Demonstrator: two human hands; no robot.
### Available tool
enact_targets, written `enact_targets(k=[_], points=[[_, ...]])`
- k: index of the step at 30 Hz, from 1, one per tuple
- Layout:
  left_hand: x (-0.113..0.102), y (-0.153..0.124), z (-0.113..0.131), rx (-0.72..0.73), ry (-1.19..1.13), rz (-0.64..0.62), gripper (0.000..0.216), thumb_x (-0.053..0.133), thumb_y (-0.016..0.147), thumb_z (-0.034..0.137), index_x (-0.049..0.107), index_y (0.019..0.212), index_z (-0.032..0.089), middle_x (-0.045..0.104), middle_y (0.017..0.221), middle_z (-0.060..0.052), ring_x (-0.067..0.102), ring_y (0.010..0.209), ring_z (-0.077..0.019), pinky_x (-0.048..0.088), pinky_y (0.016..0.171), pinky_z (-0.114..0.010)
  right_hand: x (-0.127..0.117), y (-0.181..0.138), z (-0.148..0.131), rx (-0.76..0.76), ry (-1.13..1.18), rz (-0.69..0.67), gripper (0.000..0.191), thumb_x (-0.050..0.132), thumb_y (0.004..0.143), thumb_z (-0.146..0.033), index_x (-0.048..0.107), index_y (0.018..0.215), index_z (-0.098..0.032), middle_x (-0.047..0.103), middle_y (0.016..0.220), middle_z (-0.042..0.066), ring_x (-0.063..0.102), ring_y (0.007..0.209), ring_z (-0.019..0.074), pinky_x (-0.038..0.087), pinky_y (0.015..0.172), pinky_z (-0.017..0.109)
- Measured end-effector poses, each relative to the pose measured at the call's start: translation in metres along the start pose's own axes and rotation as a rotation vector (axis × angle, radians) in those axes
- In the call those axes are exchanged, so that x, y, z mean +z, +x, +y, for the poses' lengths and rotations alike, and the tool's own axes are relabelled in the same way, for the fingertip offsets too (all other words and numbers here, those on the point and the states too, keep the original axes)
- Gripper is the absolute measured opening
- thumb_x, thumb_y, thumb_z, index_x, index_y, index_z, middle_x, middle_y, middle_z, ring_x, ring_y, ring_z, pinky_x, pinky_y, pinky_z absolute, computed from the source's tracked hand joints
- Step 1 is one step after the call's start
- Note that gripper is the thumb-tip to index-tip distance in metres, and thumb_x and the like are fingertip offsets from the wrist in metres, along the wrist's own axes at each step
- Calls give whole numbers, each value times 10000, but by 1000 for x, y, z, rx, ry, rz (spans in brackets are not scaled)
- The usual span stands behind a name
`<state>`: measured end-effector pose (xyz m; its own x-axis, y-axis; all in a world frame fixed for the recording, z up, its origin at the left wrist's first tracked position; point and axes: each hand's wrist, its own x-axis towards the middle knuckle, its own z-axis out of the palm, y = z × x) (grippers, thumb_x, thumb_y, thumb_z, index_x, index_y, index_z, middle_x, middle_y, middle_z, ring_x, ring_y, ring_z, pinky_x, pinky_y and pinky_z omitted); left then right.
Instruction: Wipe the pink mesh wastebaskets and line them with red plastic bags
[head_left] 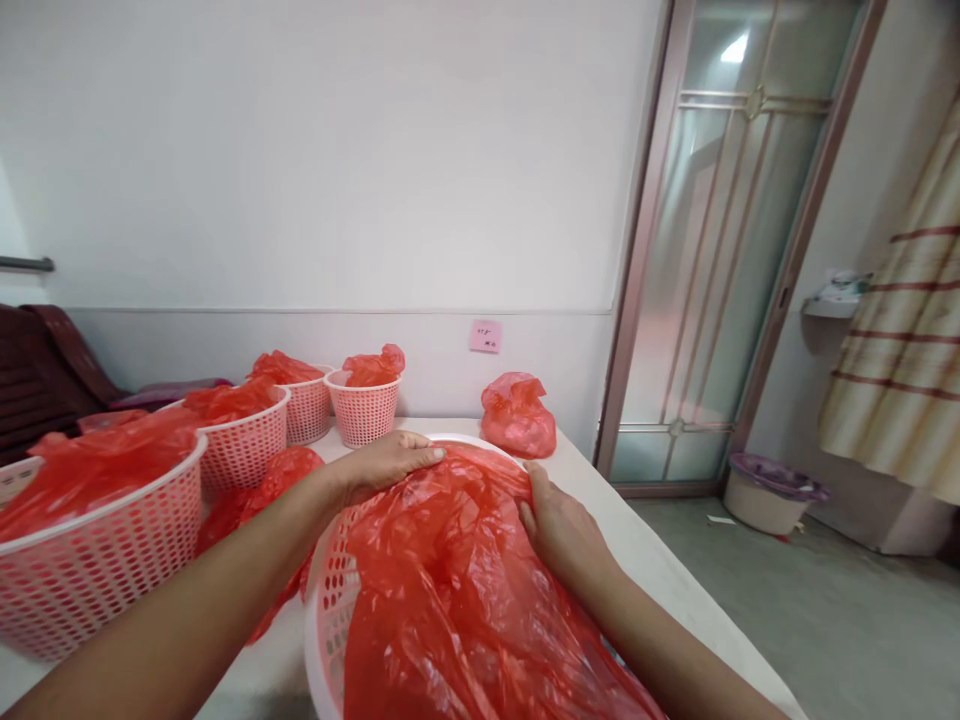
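A large red plastic bag (pixel 457 570) spreads over a white perforated basket (pixel 324 600) right in front of me. My left hand (pixel 390 462) pinches the bag's far left edge near the basket rim, thumb pressed on the film. On the far right edge, my right hand (pixel 561 520) grips the bag with its fingers curled over it. The film between my hands is stretched along the far rim. Wrinkled red film hides most of the basket's inside. Just left of this basket lies another crumpled red bag (pixel 281 480), partly behind my left forearm.
Several baskets with red bags stand left, including a large near basket (pixel 112 560) and a small far basket (pixel 366 412). A filled red bag (pixel 517 415) sits at the back of the white table (pixel 675 600). A pink note (pixel 485 336) and waste bin (pixel 765 505) are beyond.
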<state>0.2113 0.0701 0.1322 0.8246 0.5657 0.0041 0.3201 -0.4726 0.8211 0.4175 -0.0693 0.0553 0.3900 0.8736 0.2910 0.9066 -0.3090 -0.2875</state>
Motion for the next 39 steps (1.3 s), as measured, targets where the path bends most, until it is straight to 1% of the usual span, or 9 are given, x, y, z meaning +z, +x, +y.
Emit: enact_targets(k=[4,8,13,16,19,26,33,35,39], points=[[8,3,3,33,221,270,378,383,893,462,540,696,180,535,682,-19,517,666,-184,421,682,-355,-2,-2,-2,-9,30,20,405,338,965,-361,346,1324,-174,684,1069,139,672,901,292,343,657,318],[28,-11,17,230,513,559,177,383,905,245,546,949,190,545,943,-56,496,896,-218,387,850,-391,0,0,1,-8,9,14,320,306,964,-293,401,1247,-180,695,993,116,677,856,275,316,618,306],[58,-24,19,352,1034,387,197,545,844,255,603,988,132,571,1126,-152,489,1056,-311,411,920,-463,4,4,2,17,-20,19,322,331,948,-283,399,1245,-177,699,981,106,679,826,276,298,600,306],[56,-17,3,220,1001,355,292,414,833,87,592,1065,91,566,1194,-211,468,1129,-353,368,962,-535,5,4,1,31,-45,40,415,350,938,-269,333,1341,-173,671,1118,129,680,867,279,315,629,317],[48,-10,-14,175,874,299,320,319,801,22,611,870,136,625,1038,-177,527,1030,-315,389,924,-506,7,4,3,51,-68,42,465,363,927,-246,300,1383,-179,646,1182,132,680,886,279,322,640,322],[50,-10,-28,71,294,80,293,345,873,349,551,728,198,659,723,-18,629,676,-174,485,603,-273,5,8,8,59,-52,16,407,338,939,-258,347,1337,-174,666,1125,129,679,892,278,314,638,319],[11,-4,-23,44,131,312,203,377,831,337,521,801,199,551,681,21,547,591,-139,452,560,-269,3,7,3,59,-43,-4,373,331,949,-269,369,1308,-176,673,1100,132,676,908,279,320,656,320],[3,-8,-19,87,197,388,98,452,767,232,540,797,203,550,737,16,536,668,-148,445,635,-288,3,7,3,62,-49,-11,387,354,940,-250,350,1320,-175,669,1118,135,676,908,270,319,653,318],[10,-36,-3,248,505,512,351,470,776,130,567,1106,202,542,1050,-61,541,977,-215,438,877,-393,5,10,5,56,-55,-9,304,355,938,-222,393,1233,-162,688,1037,135,682,857,263,292,609,313]])
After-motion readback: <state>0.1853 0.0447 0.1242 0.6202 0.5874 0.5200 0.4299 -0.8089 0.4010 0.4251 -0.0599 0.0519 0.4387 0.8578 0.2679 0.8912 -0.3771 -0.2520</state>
